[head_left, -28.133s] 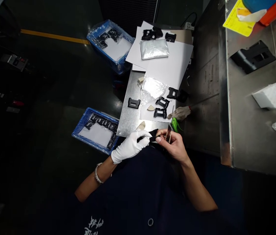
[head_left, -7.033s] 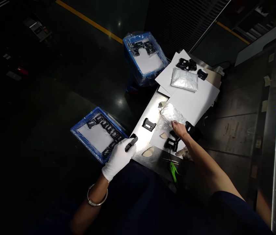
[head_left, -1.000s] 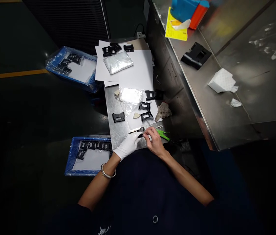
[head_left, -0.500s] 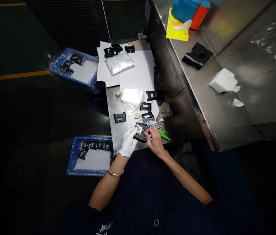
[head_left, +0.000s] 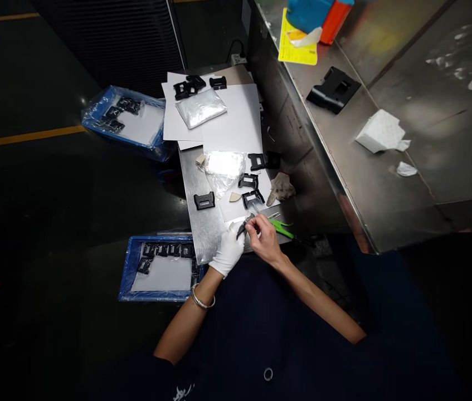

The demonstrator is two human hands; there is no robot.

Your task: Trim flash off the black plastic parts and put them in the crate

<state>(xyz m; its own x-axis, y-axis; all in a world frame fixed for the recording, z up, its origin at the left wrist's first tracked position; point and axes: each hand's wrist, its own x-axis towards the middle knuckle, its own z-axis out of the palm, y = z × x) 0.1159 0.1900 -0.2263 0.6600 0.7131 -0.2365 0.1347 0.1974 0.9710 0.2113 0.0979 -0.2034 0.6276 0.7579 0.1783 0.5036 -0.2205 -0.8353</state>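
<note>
My left hand [head_left: 228, 250], in a white glove, is closed around a black plastic part [head_left: 243, 227], which is tilted so that mostly its narrow side shows. Bare and with its fingers pinched together, my right hand [head_left: 264, 238] is at the part's right side. What those fingertips hold is hidden. Just beyond my hands lie black plastic frames [head_left: 253, 198] and a small beige wedge-shaped pad [head_left: 234, 197]. Green-handled pliers [head_left: 281, 228] rest right beside my right hand. Another black frame [head_left: 204, 201] sits on the metal tabletop to the left.
A clear plastic bag [head_left: 224, 167] and a silvery packet [head_left: 201, 108] lie on white sheets [head_left: 236, 125]. Blue bins [head_left: 125, 273] with bagged black parts stand at the left. A crumpled glove [head_left: 281, 188] is near the metal ledge [head_left: 327, 156], which rises on the right.
The black part has been turned from lying face-up to tilted on its side. My left hand has moved slightly right and rotated with it. The view has shifted a little.
</note>
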